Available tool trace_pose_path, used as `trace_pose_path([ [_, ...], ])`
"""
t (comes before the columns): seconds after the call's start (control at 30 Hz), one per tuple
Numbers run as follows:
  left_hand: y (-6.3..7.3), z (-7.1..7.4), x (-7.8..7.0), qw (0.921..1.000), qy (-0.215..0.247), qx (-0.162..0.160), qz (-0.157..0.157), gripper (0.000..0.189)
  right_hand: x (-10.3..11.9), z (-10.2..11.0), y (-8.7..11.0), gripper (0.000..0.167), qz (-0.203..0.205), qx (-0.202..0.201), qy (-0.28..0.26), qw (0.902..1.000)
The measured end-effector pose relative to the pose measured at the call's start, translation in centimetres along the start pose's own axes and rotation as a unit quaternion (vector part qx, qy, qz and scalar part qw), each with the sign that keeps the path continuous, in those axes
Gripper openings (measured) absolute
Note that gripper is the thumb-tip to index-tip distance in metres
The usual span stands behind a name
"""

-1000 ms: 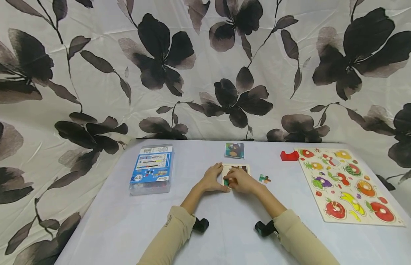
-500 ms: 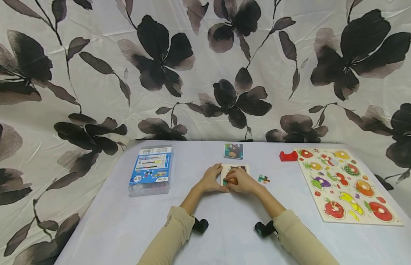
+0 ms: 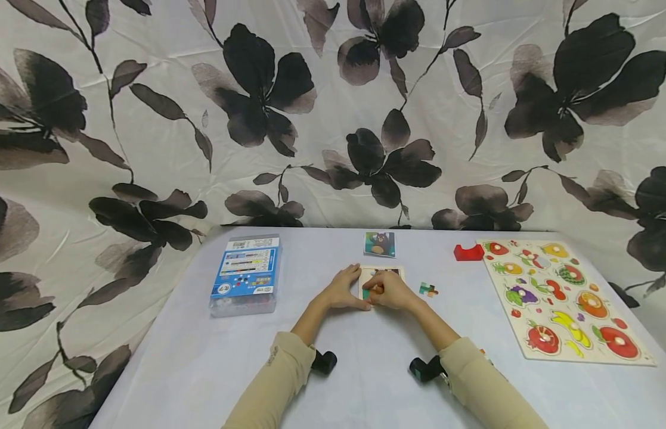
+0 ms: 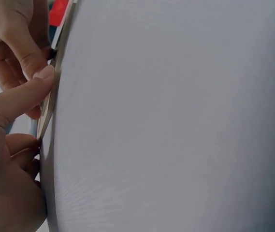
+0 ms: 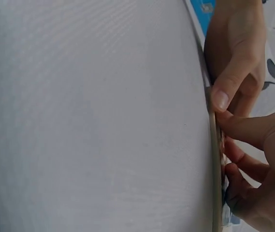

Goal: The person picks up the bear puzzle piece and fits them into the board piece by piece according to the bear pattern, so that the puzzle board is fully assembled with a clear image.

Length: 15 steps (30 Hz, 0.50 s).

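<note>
A small framed jigsaw board (image 3: 398, 270) lies on the white table, mostly covered by the hands. My left hand (image 3: 343, 289) grips its left side, thumb at the near edge and fingers along the far left. Over the board my right hand (image 3: 393, 292) has its fingers curled and pinches a puzzle piece, largely hidden under them. In the right wrist view the right fingertips (image 5: 231, 169) sit right at the board's surface, and the two thumbs nearly meet at its edge. Loose puzzle pieces (image 3: 428, 289) in green, brown and white lie right of the board.
A bear picture card (image 3: 380, 244) lies behind the board. At left stands a clear plastic case (image 3: 244, 274) with a blue label. To the right are a red notched block (image 3: 468, 252) and a large fruit puzzle board (image 3: 560, 298). A floral curtain (image 3: 311, 119) hangs behind the table.
The right hand has shifted slightly over the board, its fingers changing their bend. The left hand keeps its place, and the loose pieces lie as before.
</note>
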<state>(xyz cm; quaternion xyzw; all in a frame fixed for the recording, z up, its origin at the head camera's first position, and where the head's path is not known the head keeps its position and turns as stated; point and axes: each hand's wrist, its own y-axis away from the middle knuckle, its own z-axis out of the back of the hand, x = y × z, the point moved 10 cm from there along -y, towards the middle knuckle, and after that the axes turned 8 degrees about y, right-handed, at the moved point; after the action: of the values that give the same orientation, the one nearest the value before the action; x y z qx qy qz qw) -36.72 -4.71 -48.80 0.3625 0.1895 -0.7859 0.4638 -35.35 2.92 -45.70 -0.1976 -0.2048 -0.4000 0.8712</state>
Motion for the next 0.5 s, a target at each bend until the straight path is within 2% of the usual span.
trace_pose_path([
  [0.17, -0.11, 0.18, 0.43, 0.9997, 0.019, 0.014, 0.005, 0.090, -0.37, -0.10, -0.13, 0.030, -0.016, -0.002, 0.003, 0.9999],
  [0.33, -0.26, 0.05, 0.55, 0.9992, 0.036, 0.019, 0.006, 0.087, -0.66, -0.09, -0.12, 0.022, -0.032, 0.006, -0.020, 0.9993],
  [0.5, -0.21, -0.01, 0.58, 0.9990, 0.039, 0.020, 0.012, 0.087, 0.07, 0.06, -0.22, 0.017, 0.000, 0.010, -0.003, 0.9999],
])
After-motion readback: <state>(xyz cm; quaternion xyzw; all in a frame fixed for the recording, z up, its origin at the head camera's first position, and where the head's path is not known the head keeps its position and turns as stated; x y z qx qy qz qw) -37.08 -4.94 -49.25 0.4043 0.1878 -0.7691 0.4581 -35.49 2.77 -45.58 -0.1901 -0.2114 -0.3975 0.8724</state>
